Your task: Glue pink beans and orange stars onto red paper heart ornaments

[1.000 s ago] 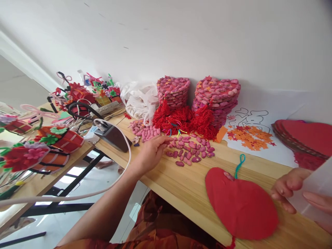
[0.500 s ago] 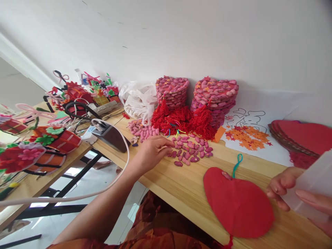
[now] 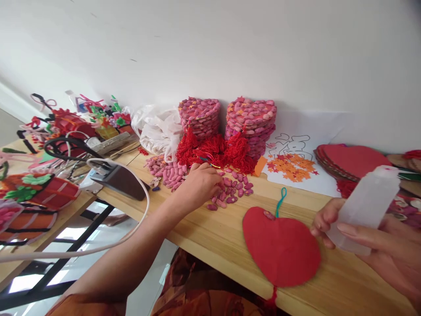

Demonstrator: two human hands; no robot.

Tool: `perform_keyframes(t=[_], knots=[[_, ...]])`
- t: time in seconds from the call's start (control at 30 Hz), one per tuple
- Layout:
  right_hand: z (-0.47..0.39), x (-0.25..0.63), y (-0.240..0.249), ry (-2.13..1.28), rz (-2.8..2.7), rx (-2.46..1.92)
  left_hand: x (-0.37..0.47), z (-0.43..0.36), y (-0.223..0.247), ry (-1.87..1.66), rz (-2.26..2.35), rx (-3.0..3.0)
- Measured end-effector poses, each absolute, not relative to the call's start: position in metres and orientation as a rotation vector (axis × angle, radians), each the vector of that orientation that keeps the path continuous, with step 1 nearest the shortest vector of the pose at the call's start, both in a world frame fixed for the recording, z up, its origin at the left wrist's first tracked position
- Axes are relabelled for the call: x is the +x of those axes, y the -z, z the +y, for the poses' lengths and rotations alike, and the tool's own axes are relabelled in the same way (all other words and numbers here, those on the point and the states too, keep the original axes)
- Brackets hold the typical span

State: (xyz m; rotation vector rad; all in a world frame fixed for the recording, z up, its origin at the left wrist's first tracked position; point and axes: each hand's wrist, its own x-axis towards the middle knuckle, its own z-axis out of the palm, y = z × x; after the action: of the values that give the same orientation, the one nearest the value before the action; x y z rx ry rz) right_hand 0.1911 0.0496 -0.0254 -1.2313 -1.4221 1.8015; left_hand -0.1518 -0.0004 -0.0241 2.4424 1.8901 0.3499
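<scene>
View from the head camera over a wooden counter [image 3: 230, 237]. The left hand [image 3: 200, 186], fingers curled and lowered, rests on a loose scatter of pink shells [image 3: 235, 188], small, oval and matt; whether it has pinched one cannot be told. The right hand [image 3: 371, 241] is closed around a translucent plastic bottle [image 3: 365, 210], a smooth cylinder whose long axis tilts up and to the right. Between the two hands, just beside the right fingers, a flat red heart-shaped card [image 3: 281, 248] lies on the counter, its teal cord loop [image 3: 280, 199] pointing away toward the wall and a red tassel hanging over the near edge; one pink shell already sits near its top. The right hand is the nearer to the card. Behind stand two stacks of shell-covered hearts [image 3: 226, 120] with red tassels [image 3: 213, 151].
</scene>
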Motion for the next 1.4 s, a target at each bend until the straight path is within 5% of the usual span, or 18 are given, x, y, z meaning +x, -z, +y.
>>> perform_keyframes(t=[0.97, 1.17, 1.4], knots=[[0.044, 0.198, 0.02, -1.903, -1.422, -0.951, -0.16, 0.013, 0.021, -0.236, 1.782, 2.503], [0.044, 0.199, 0.023, -1.874, -1.422, -0.969, -0.151, -0.002, 0.002, -0.782, 1.766, 1.621], [0.04, 0.195, 0.021, -1.868, -1.364, -1.021, -0.139, -0.008, 0.016, -1.059, 1.093, 0.811]])
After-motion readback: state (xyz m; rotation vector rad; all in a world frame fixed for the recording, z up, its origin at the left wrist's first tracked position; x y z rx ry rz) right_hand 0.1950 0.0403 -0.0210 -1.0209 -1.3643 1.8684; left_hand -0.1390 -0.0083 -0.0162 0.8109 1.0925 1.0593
